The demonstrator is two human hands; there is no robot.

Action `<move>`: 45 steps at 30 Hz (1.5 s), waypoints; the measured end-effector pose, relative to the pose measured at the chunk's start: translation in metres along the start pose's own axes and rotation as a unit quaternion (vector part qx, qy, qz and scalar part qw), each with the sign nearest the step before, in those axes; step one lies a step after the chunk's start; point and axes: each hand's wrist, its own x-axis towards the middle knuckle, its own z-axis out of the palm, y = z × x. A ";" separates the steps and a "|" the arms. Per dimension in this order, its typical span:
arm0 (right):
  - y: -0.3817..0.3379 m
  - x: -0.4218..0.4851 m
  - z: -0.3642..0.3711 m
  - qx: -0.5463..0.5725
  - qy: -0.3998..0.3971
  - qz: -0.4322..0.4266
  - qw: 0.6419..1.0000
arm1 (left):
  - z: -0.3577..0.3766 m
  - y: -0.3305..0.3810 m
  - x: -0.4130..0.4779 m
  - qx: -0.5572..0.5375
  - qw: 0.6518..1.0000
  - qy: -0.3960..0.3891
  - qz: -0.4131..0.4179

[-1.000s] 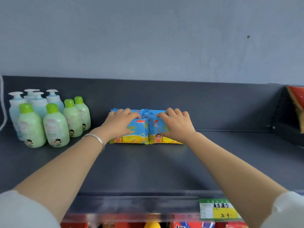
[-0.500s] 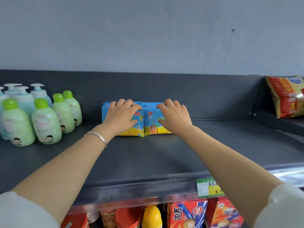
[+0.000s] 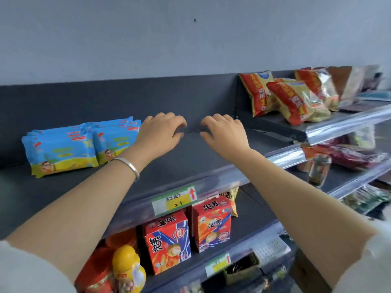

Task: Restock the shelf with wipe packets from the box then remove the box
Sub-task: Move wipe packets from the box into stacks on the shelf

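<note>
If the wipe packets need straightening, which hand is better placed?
Left. The left hand hovers empty just beside the wipe packets; the right hand is farther along the shelf.

Wipes [image 3: 63, 153]: on the shelf [image 3: 190, 161], toward its back.
Bags [image 3: 292, 98]: well right of the wipes, on the next shelf.
Tag [image 3: 174, 200]: right of and before the wipes, on the shelf's front rail.
Boxes [image 3: 167, 240]: below and right of the wipes.
Jar [image 3: 319, 168]: far right of the wipes, lower.
</note>
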 end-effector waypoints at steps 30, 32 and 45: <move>0.355 -0.332 0.017 -0.078 -0.272 0.332 0.900 | 0.254 0.430 0.006 -0.171 0.888 -0.304 0.299; 0.366 -0.338 0.027 -0.082 -0.296 0.340 0.889 | 0.277 0.440 0.012 -0.174 0.876 -0.324 0.313; 0.404 -0.403 0.085 -0.045 -0.469 0.425 0.773 | 0.374 0.484 -0.007 -0.174 0.794 -0.458 0.360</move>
